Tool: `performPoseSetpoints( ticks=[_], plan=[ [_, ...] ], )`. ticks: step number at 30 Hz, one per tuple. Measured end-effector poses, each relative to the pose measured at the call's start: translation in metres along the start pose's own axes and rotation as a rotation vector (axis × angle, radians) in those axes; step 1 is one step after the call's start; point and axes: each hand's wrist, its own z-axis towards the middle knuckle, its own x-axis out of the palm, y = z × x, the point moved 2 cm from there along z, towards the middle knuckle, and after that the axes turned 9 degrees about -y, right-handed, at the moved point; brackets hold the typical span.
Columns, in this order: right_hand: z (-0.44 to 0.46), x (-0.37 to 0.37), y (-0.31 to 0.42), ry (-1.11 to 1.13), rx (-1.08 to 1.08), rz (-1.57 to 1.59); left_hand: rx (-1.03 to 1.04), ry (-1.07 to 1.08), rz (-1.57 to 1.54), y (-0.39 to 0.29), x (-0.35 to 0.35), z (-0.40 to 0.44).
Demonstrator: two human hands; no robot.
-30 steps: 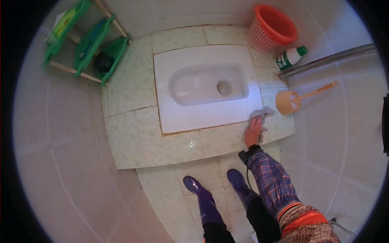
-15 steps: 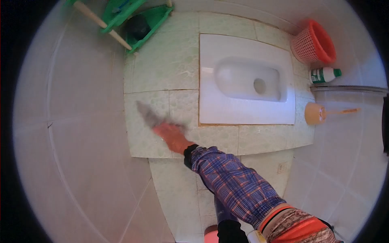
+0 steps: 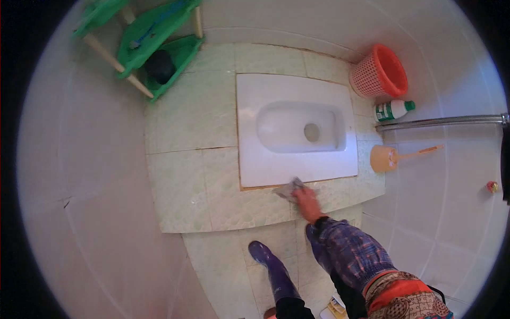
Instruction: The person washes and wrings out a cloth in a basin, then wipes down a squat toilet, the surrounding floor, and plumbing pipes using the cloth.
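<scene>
My right hand [image 3: 308, 203] presses a grey cloth [image 3: 288, 191] onto the pale green floor tiles, its fingers closed over the cloth and slightly blurred. The cloth lies along the front edge of a white squat toilet [image 3: 297, 167], where the tile meets the ceramic. A checked sleeve cover [image 3: 353, 247] wraps my right forearm. My left hand is out of view.
A green corner shelf [image 3: 154, 40] holding a dark object [image 3: 160, 67] stands at back left. Along the right are a red basket [image 3: 369, 77], a white bottle [image 3: 390, 110] with a green cap and an orange brush holder [image 3: 383, 158]. Purple boots [image 3: 273, 268] stand below the tiled step edge.
My right hand has moved with the cloth from the tiles left of the toilet rightward to its front edge. The camera view has shifted, and both boots now show.
</scene>
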Motion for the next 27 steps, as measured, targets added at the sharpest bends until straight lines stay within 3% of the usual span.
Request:
performPoseSetpoints(
  ticks=[4, 5, 6, 9, 12, 13, 15, 20, 21, 22, 25, 27],
  plan=[
    [0.083, 0.059, 0.084, 0.018, -0.358, 0.219, 0.305, 0.043, 0.321, -0.041, 0.056, 0.127],
    [0.101, 0.076, 0.100, 0.152, -0.368, 0.266, 0.408, -0.036, 0.374, -0.041, 0.088, 0.181],
    [0.087, 0.125, 0.146, 0.109, -0.420, 0.189, 0.509, -0.050, 0.218, -0.024, 0.078, 0.242],
    [0.085, 0.108, 0.103, 0.149, -0.587, 0.120, 0.557, -0.138, 0.120, -0.123, 0.121, 0.330],
    [0.071, 0.059, 0.018, 0.219, -0.527, 0.163, 0.592, -0.268, 0.367, -0.230, 0.156, 0.380],
    [0.043, 0.081, 0.017, 0.216, -0.507, 0.072, 0.688, -0.249, 0.465, -0.211, 0.156, 0.420],
    [0.034, 0.046, 0.013, 0.209, -0.493, 0.035, 0.610, -0.259, 0.508, -0.246, 0.158, 0.440],
    [0.109, -0.028, -0.089, -0.006, -0.382, 0.136, 0.582, -0.344, 0.674, -0.303, 0.201, 0.450],
    [0.133, -0.028, -0.115, -0.082, -0.156, 0.227, 0.579, -0.350, 0.742, -0.302, 0.205, 0.452],
    [0.159, -0.030, -0.141, -0.082, -0.045, 0.126, 0.573, -0.365, 0.813, -0.304, 0.207, 0.450],
    [0.221, -0.004, -0.220, 0.176, 0.171, 0.102, 0.545, -0.378, 0.889, -0.307, 0.209, 0.455],
    [0.245, 0.009, -0.234, 0.364, 0.302, 0.051, 0.548, -0.382, 0.875, -0.304, 0.217, 0.462]
  ],
)
